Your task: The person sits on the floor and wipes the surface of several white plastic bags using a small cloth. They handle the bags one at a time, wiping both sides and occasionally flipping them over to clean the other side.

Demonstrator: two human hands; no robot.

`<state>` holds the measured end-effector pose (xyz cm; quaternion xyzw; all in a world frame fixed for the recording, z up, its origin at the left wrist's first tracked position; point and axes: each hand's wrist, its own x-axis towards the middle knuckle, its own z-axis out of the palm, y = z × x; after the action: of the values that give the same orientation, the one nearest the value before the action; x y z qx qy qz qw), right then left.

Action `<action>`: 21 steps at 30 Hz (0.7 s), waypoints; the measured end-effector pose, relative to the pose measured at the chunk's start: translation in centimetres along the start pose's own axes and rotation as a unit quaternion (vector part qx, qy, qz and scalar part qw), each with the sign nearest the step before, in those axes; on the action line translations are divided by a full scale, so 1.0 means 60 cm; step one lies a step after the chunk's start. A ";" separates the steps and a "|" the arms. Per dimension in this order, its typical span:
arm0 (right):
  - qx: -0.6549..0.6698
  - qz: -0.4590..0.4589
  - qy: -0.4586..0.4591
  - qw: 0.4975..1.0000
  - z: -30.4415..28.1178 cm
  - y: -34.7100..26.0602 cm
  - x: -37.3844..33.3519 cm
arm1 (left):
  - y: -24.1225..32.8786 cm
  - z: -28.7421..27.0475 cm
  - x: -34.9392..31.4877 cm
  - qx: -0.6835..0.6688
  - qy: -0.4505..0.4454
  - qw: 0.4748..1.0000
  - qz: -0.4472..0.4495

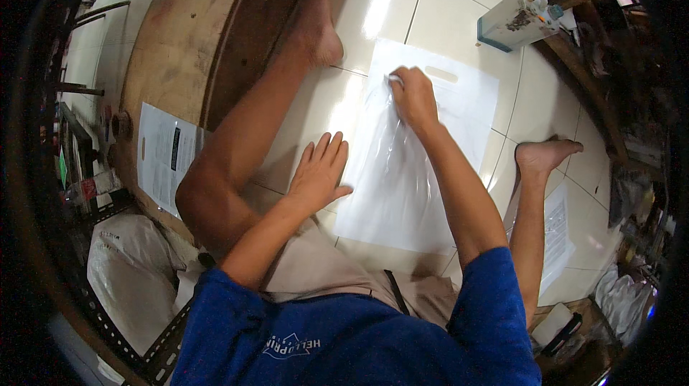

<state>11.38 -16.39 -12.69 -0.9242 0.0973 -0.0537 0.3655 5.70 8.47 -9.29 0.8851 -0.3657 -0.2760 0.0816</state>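
Observation:
A flat white plastic bag with a cut-out handle slot lies on the tiled floor between my legs. Wrinkles run down its shiny surface. Over its upper left part, my right hand is closed, and a bit of white material shows at the fingertips. Whether that is a separate wad or part of the bag I cannot tell. My left hand rests flat with fingers spread, just beside the bag's left edge. Its thumb reaches to that edge.
At the left, a printed white bag lies on a wooden board. Another printed sheet is beyond my right leg. A square container stands at the back right near wooden beams. A metal rack and a large whitish sack are on the left.

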 end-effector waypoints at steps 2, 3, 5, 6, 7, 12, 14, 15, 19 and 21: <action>0.018 0.050 -0.061 0.997 0.002 -0.021 -0.046 | -0.022 -0.010 0.021 -0.066 0.037 0.997 0.011; 0.057 -0.068 -0.021 0.996 0.022 0.005 -0.083 | -0.027 -0.034 0.050 -0.093 0.060 0.994 0.024; 0.077 -0.080 -0.038 0.993 0.040 -0.034 -0.114 | -0.052 -0.066 0.094 -0.069 0.101 0.991 0.055; 0.072 -0.099 -0.033 0.992 0.049 -0.045 -0.115 | -0.062 -0.077 0.117 -0.027 0.120 0.989 0.087; 0.061 -0.098 -0.040 0.993 0.055 -0.051 -0.114 | -0.067 -0.085 0.139 0.016 0.138 0.983 0.122; 0.021 -0.051 -0.037 0.998 0.061 -0.073 -0.075 | -0.074 -0.106 0.198 0.028 0.049 0.988 0.146; 0.005 -0.040 -0.029 0.999 0.068 -0.067 -0.054 | -0.073 -0.104 0.202 0.019 0.031 0.990 0.137; 0.010 -0.027 -0.019 0.999 0.076 -0.056 -0.055 | -0.073 -0.101 0.204 0.012 0.024 0.991 0.134; -0.027 0.040 0.053 0.997 0.047 0.017 -0.034 | -0.083 -0.097 0.205 0.067 0.030 0.984 0.161; -0.034 0.079 0.086 0.993 -0.010 0.047 -0.034 | -0.088 -0.096 0.201 0.093 0.033 0.981 0.167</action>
<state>8.89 -18.36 -14.27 -0.9175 0.2029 -0.1009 0.3269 19.07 3.59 -11.48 0.8238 -0.5297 -0.1941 0.0554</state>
